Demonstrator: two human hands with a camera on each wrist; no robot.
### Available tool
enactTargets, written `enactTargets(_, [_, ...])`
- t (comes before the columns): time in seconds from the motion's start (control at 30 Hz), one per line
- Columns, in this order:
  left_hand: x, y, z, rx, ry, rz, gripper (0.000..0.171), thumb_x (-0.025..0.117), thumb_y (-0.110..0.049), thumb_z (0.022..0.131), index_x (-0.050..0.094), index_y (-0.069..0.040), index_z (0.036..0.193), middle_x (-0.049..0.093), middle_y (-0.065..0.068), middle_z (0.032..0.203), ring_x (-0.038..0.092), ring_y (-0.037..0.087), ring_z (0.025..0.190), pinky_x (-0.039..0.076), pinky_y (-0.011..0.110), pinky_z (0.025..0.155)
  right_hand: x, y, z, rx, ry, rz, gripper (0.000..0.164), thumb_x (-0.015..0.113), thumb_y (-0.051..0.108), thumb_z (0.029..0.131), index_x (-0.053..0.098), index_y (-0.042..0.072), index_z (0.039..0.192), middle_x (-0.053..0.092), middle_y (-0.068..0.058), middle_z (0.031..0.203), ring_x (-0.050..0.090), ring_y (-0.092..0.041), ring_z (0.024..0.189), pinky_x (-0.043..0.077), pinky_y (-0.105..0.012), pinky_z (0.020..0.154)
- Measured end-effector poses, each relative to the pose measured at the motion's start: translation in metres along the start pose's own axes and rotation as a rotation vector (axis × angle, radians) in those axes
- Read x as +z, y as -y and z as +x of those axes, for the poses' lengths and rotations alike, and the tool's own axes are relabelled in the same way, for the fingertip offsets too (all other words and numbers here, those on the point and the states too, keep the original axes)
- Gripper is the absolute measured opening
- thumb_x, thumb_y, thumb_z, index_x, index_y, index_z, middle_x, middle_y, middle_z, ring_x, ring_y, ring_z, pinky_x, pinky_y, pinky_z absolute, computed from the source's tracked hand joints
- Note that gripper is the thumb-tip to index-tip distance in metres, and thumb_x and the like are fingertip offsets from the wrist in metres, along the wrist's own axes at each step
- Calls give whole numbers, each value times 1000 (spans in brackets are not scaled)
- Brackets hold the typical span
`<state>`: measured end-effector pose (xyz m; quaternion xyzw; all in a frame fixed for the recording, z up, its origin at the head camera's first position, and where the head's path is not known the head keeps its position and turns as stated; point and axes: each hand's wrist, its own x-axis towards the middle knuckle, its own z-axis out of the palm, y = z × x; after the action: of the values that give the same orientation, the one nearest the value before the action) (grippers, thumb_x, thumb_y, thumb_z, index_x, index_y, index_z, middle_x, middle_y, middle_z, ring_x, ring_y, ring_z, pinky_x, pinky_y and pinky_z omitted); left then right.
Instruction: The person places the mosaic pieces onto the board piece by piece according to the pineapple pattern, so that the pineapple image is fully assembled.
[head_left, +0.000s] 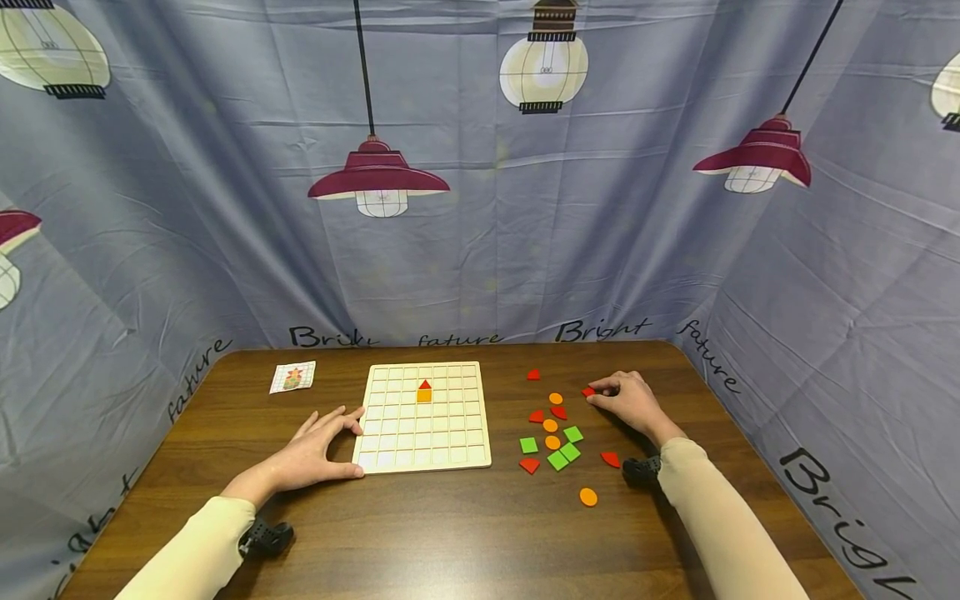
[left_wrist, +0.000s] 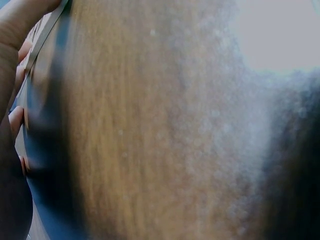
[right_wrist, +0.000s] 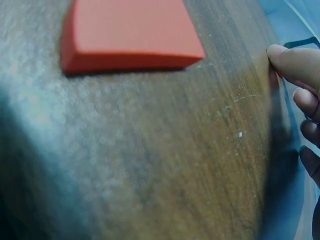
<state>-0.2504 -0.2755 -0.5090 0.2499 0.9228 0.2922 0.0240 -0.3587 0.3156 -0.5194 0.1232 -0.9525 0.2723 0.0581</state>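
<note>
Right of the board (head_left: 427, 425) sat 4 green squares (head_left: 528, 445), 4 orange discs (head_left: 588, 497), 6 red wedges (head_left: 529, 465); right hand (head_left: 630, 404) pinched one, left hand (head_left: 309, 452) touched board, fingers spread.

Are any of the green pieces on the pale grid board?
No, the board holds only an orange square and a red triangle; the green squares lie on the table to its right.

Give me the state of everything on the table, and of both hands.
Grid board: flat, two cells filled.
Orange square: in a board cell.
Red triangle: in the cell just beyond it.
Picture card: picture up, apart from the board.
Left hand: touching the board's left edge.
Right hand: pinching a red piece; lifted or not, unclear.
Green squares: four, loose.
Orange discs: four, loose.
Red quarter-circles: five, loose.
</note>
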Motion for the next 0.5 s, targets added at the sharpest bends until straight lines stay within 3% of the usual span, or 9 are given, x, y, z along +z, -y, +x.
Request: enactTargets(0.5, [1,2,0,-2,1,7,54,81,-56,81,57,-22,116,38,12,162,26,46,149,3,70,117,6,9,0,-2,-27,-14,31,79,31,90,78,10,113,59,1,86,46,-25,93,37,-37,77])
